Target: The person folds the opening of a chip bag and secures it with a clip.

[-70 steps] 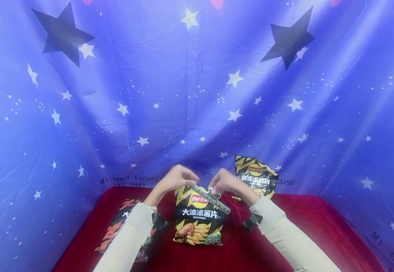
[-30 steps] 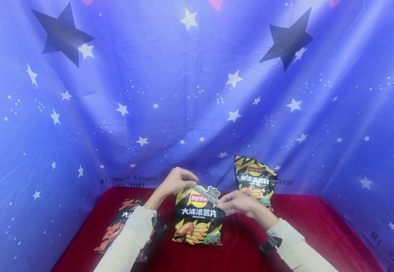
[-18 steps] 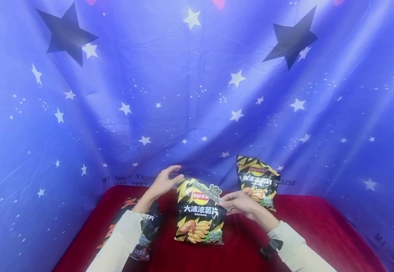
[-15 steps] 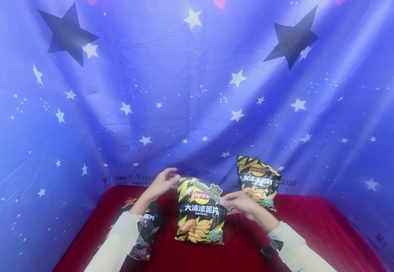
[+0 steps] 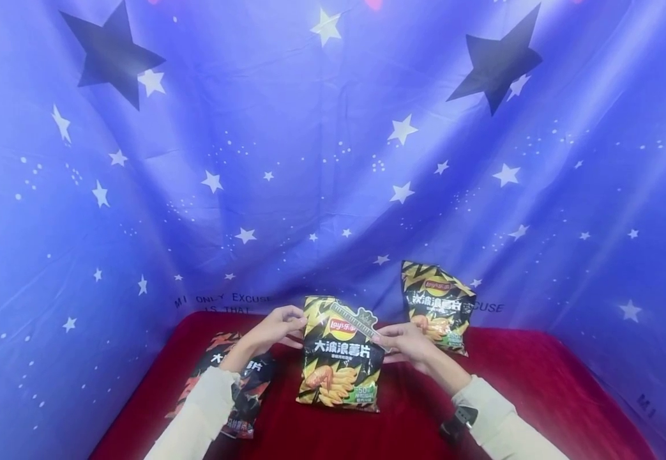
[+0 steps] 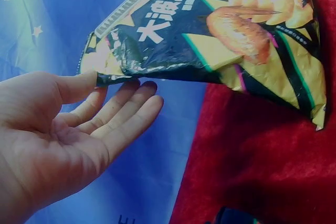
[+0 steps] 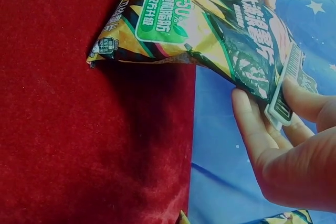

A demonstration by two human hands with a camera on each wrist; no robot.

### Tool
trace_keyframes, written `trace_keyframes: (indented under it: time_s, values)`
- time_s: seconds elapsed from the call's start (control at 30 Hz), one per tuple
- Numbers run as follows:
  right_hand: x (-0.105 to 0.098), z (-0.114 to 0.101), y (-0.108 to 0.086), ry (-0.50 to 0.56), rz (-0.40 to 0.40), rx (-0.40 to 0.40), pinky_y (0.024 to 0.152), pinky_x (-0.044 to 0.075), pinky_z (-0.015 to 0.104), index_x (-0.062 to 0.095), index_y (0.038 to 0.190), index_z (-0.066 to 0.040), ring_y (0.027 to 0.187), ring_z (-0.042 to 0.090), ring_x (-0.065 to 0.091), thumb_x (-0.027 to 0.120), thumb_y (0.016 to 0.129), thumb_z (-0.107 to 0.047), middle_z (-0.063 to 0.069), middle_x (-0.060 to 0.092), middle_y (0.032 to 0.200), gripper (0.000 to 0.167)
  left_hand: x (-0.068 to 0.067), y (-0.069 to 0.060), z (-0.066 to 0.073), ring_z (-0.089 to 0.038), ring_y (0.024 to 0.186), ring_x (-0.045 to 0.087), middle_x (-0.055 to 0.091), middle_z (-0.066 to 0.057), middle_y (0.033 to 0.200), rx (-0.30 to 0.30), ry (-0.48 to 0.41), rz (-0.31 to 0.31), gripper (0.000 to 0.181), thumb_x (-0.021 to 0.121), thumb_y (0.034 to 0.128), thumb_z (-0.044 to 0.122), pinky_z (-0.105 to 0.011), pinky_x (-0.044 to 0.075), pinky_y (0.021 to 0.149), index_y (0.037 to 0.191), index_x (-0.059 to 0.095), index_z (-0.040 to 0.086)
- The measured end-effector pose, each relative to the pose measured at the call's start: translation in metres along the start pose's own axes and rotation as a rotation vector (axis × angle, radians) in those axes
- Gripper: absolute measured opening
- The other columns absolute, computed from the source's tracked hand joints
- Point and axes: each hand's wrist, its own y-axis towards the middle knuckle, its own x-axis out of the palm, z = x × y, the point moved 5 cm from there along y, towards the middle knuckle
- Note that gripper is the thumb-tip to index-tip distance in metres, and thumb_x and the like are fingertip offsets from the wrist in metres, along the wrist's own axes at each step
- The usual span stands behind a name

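A black and yellow Lay's chip bag (image 5: 337, 374) stands upright in the middle of the table. A sealing clip (image 5: 353, 321), long and dark with a decorated tab, sits slantwise across its upper right corner. My left hand (image 5: 275, 329) pinches the bag's upper left edge; in the left wrist view its thumb is in front and the index finger behind, the other fingers extended. On the other side my right hand (image 5: 406, 346) grips the lower end of the clip and the bag's edge. The right wrist view shows that thumb on the clip (image 7: 287, 88), fingers behind.
Another black and yellow chip bag (image 5: 437, 310) stands at the back right, with a slanted top. A black and red chip bag (image 5: 255, 386) lies at the left, partly under my left forearm. Red cloth (image 5: 516, 390) covers the table; a blue starry curtain (image 5: 321, 140) hangs behind.
My right hand has shifted from the clip's tab to its lower end. The left hand let go of the bag's top, moved left and down, and now pinches its left edge.
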Motion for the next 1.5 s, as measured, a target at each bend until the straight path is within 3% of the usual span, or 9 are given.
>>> trace_keyframes:
  time_s: [0.4,0.67,0.97,1.27,1.5]
  values:
    - [0.002,-0.003,-0.001,0.012,0.023,0.013,0.079,0.064,0.039,0.061,0.124,0.014,0.081,0.012,0.072,0.065,0.099,-0.01,0.0,0.075,0.09,0.036,0.005,0.004,-0.002,-0.018,0.081,0.069,0.063,-0.008,0.099,-0.002,-0.019,0.009,0.023,0.05,0.1069,0.014,-0.044,0.064,0.076,0.12,0.048,-0.004]
    - [0.006,-0.009,0.007,0.026,0.031,0.029,0.083,0.063,0.043,0.062,0.124,0.015,0.086,0.016,0.074,0.066,0.098,-0.011,0.003,0.075,0.093,0.037,-0.006,0.004,0.005,-0.02,0.08,0.069,0.062,-0.012,0.102,-0.032,0.011,0.055,0.025,0.05,0.1067,0.014,-0.042,0.064,0.071,0.123,0.048,-0.005]
    - [0.018,-0.011,0.022,0.03,0.047,0.086,0.084,0.063,0.045,0.06,0.127,0.016,0.087,0.02,0.075,0.067,0.097,-0.009,0.003,0.075,0.093,0.04,-0.02,0.003,0.012,-0.024,0.08,0.07,0.064,-0.019,0.104,-0.144,0.063,0.118,0.024,0.05,0.106,0.012,-0.044,0.064,0.072,0.122,0.049,-0.006]
    - [0.03,0.002,0.039,0.076,0.033,0.167,0.088,0.062,0.047,0.063,0.121,0.015,0.085,0.022,0.073,0.067,0.097,-0.009,0.005,0.074,0.088,0.034,-0.029,0.004,0.004,-0.03,0.086,0.071,0.064,-0.021,0.1,-0.279,0.126,0.132,0.022,0.05,0.1045,0.011,-0.045,0.064,0.075,0.118,0.052,-0.007]
    - [0.037,0.013,0.048,0.068,0.02,0.214,0.09,0.061,0.045,0.067,0.113,0.011,0.086,0.022,0.074,0.066,0.098,-0.009,0.005,0.074,0.086,0.025,-0.033,0.007,-0.009,-0.033,0.091,0.071,0.064,-0.029,0.113,-0.362,0.135,0.112,0.025,0.049,0.1031,0.009,-0.044,0.064,0.079,0.12,0.053,-0.008]
